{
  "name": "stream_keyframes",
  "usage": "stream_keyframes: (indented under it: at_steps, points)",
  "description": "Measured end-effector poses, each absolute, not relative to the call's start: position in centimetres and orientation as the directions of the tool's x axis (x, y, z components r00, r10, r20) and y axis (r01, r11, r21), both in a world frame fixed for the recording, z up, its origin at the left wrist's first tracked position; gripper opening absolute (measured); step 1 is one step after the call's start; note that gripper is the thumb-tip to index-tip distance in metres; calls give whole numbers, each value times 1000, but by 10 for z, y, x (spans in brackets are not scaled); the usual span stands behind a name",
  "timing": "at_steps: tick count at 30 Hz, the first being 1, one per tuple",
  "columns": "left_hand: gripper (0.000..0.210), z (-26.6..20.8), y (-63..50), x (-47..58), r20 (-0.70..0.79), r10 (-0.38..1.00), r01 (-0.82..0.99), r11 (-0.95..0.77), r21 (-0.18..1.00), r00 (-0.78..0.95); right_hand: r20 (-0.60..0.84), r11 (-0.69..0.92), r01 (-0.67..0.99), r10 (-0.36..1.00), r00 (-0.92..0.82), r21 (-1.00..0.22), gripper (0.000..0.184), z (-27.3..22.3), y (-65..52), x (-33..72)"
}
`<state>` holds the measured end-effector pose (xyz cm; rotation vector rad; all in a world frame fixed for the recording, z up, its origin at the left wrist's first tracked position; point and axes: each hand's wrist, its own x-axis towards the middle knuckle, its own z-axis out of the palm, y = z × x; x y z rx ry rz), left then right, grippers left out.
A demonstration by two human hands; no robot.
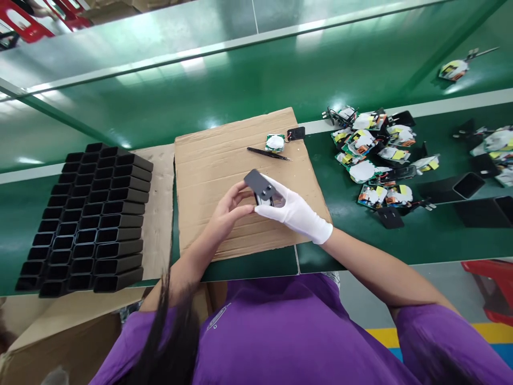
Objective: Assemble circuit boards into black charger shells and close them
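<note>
Above the cardboard sheet (212, 176), my bare left hand (228, 206) and my white-gloved right hand (296, 214) meet around a black plug plate (256, 182) with two short metal pins. My left fingertips curl against its left side, and my right thumb and fingers grip it from the right. Something pale and dark shows beneath the plate, partly covered by my fingers. Just beyond my hands lies a pair of black tweezers (267, 154). Behind it rests a small circuit board (275, 142) with white filler, wired to a black end plate (296, 133).
On the left, black rectangular tube housings (92, 214) are packed in rows with openings toward me. Several circuit boards (363, 141) with plug plates lie heaped on the right, beside two black housings (451, 187). A green partition (256, 80) runs along the back.
</note>
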<state>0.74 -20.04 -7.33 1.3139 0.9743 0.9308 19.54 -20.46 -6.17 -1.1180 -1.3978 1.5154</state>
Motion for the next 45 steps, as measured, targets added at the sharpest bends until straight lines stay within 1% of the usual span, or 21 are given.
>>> stream_keyframes:
  at_steps: [2, 4, 7, 12, 15, 18, 22, 27, 29, 31, 34, 38, 42, 44, 45]
  points:
    - [58, -73, -198, 9, -125, 944, -18, 138, 990, 306, -45, -14, 108, 957, -288, -994, 71, -65, -205, 196]
    - [61, -73, -197, 11, -190, 934, -25, 207, 978, 301, -12, 34, 165, 962, -273, -986, 69, -67, -207, 195]
    - [65, -73, -196, 12, -239, 925, -74, 271, 960, 295, 20, 74, 195, 963, -270, -978, 69, -68, -208, 194]
    - [61, -80, -196, 15, -183, 955, -131, 217, 967, 234, 70, 120, 183, 962, -263, -976, 63, -65, -209, 193]
    - [58, -84, -197, 18, -147, 971, -131, 173, 976, 191, 67, 122, 207, 964, -256, -971, 60, -64, -210, 193]
    - [57, -84, -196, 20, -169, 969, -135, 194, 972, 182, 10, 64, 197, 965, -263, -978, 62, -64, -208, 193]
    - [57, -81, -195, 20, -225, 944, -147, 264, 953, 240, -64, -28, 125, 954, -293, -992, 67, -66, -204, 194]
    - [59, -81, -194, 18, -205, 950, -115, 237, 965, 236, -93, -84, 42, 927, -363, -996, 69, -70, -201, 196]
    - [62, -82, -196, 19, -177, 959, -101, 203, 974, 220, -78, -59, 65, 934, -349, -996, 68, -72, -201, 195]
    - [64, -82, -198, 21, -140, 969, -83, 160, 984, 204, -46, -7, 124, 948, -315, -992, 66, -72, -203, 193]
    - [64, -81, -204, 23, -82, 978, -64, 95, 993, 190, 19, 80, 211, 960, -279, -974, 63, -71, -206, 191]
    - [63, -82, -209, 22, -25, 980, -41, 34, 999, 199, 113, 181, 262, 960, -255, -948, 57, -68, -209, 190]
    - [60, -87, -205, 22, -37, 976, -89, 57, 994, 216, 170, 244, 311, 954, -247, -919, 54, -67, -208, 191]
    - [61, -84, -200, 22, -70, 973, -159, 107, 981, 222, 168, 247, 323, 953, -253, -914, 59, -65, -206, 193]
    - [62, -81, -198, 22, -96, 970, -204, 143, 968, 224, 160, 242, 314, 951, -264, -918, 64, -64, -206, 195]
